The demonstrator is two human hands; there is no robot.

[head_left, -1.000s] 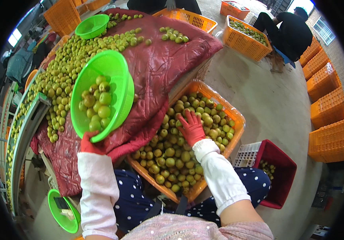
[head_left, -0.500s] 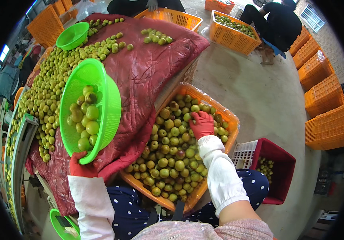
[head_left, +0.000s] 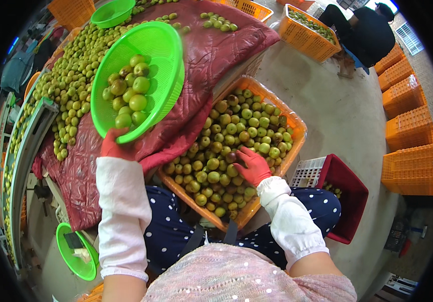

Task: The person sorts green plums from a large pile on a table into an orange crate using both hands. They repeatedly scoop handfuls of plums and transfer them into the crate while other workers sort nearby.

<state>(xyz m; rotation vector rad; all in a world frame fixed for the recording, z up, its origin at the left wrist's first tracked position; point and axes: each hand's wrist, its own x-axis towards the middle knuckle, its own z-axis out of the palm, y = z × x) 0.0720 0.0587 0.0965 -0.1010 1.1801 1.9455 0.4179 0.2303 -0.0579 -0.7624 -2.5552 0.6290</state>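
My left hand, in a red glove, grips the near rim of a bright green plastic colander. Tilted toward me above the red quilted cover, the colander holds several round green-brown fruits that look like jujubes. My right hand, also red-gloved, is low over an orange crate heaped with the same kind of fruit. Its fingers are apart, and their tips are at a dark reddish fruit. Whether they press on it I cannot tell.
A red quilted cover bears a long spread of loose fruit and another green colander. To my right stands a dark red bin. Orange crates line the right side; a person sits at the far right.
The view has shifted. My left hand has carried the colander farther out over the cover. My right hand has come nearer to me within the crate, its fingers now at the reddish fruit.
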